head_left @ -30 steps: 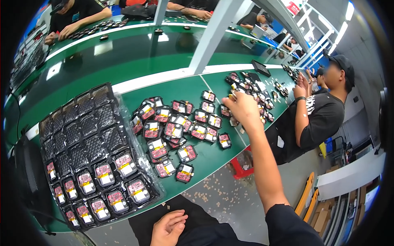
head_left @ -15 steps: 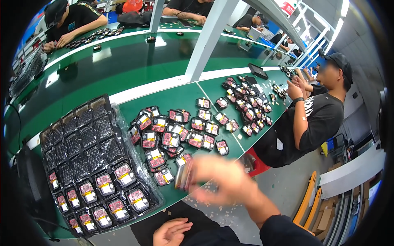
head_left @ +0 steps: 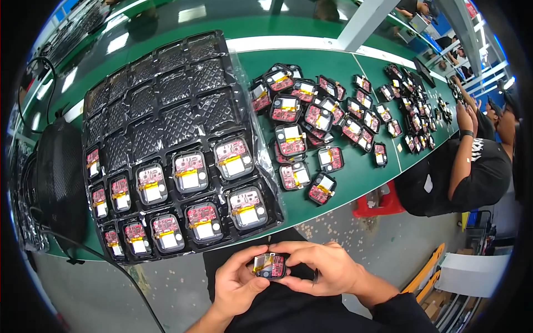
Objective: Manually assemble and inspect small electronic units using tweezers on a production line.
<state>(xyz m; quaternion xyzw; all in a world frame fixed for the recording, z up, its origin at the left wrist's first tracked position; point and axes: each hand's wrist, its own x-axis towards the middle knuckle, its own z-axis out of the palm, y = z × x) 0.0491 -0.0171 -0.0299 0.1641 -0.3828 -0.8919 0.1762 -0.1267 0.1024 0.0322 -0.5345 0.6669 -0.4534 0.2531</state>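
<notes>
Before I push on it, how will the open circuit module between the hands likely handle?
The circuit module is probably stiff, since its black casing looks like rigid plastic. It may be light, being small against the left hand and right hand holding it. Its red board may be fragile, lying uncovered.

you have a small rounded black unit point(head_left: 276, 273) between your left hand point(head_left: 239, 282) and right hand point(head_left: 323, 268), its open face turned up, showing red circuitry point(head_left: 277, 265), yellow tape point(head_left: 270, 260) and a silvery rectangle point(head_left: 261, 262), above your lap point(head_left: 286, 311).
</notes>
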